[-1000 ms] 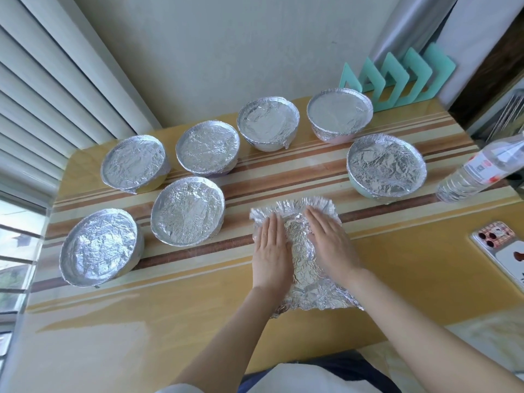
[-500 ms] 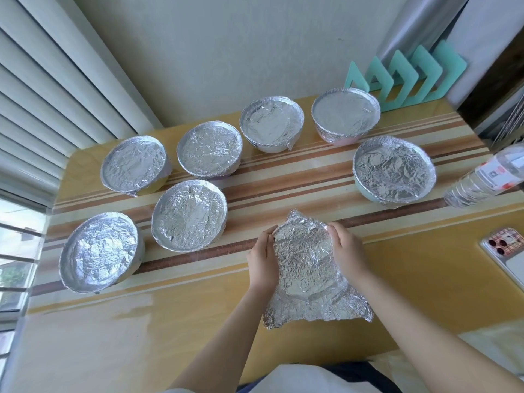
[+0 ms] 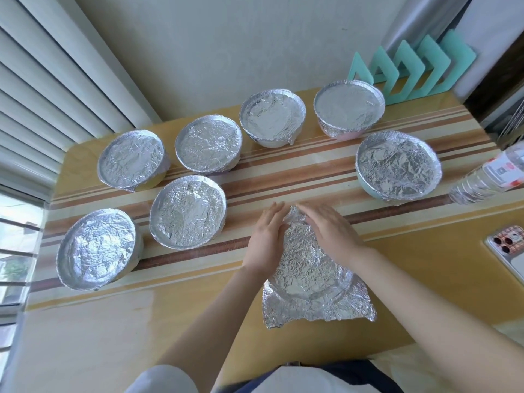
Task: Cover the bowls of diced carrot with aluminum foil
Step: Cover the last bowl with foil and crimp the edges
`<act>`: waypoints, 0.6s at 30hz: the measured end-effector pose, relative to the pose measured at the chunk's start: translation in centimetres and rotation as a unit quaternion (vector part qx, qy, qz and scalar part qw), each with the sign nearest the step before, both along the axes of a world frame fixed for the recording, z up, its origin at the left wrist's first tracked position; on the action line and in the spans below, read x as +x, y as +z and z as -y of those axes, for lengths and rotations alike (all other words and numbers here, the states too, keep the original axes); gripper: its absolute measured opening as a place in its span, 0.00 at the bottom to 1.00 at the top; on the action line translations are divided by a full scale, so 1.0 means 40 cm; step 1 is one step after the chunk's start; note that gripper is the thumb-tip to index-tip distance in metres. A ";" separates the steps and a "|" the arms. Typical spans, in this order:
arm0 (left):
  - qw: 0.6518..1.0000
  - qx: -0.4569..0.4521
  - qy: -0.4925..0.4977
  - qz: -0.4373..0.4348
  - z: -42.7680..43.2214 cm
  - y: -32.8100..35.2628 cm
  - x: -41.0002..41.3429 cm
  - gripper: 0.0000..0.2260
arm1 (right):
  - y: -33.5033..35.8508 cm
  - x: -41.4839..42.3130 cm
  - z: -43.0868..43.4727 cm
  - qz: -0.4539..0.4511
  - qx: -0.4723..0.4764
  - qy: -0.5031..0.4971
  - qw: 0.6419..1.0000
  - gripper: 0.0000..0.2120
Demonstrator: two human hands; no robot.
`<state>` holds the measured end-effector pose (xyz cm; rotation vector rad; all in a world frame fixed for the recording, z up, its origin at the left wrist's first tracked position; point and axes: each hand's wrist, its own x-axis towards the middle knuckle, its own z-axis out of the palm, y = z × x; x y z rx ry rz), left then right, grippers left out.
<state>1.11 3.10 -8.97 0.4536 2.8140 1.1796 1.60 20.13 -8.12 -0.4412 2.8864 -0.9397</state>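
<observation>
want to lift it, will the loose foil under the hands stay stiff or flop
Likely floppy and light: the foil is thin, crinkled, its near edge loose on the table. It probably keeps pressed shapes, as the rim imprint shows.

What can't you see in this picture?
Head view only.
Diced carrot: hidden under the foil on the covered bowls.
Nearest bowl: hidden by the loose foil sheet; left hand and right hand cover its far side.
Water bottle and phone: cut off by the right edge.
</observation>
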 end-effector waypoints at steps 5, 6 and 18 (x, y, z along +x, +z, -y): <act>0.999 -0.011 -0.023 0.035 -0.013 -0.003 -0.032 0.13 | -0.001 -0.038 -0.011 0.111 0.017 0.020 0.993 0.17; 0.999 -0.002 -0.018 0.048 -0.012 -0.005 -0.030 0.12 | -0.001 -0.040 -0.014 0.118 0.017 0.018 0.993 0.16; 0.996 0.026 0.068 0.058 -0.022 -0.014 -0.006 0.09 | -0.006 -0.035 -0.011 0.093 0.017 0.023 0.995 0.12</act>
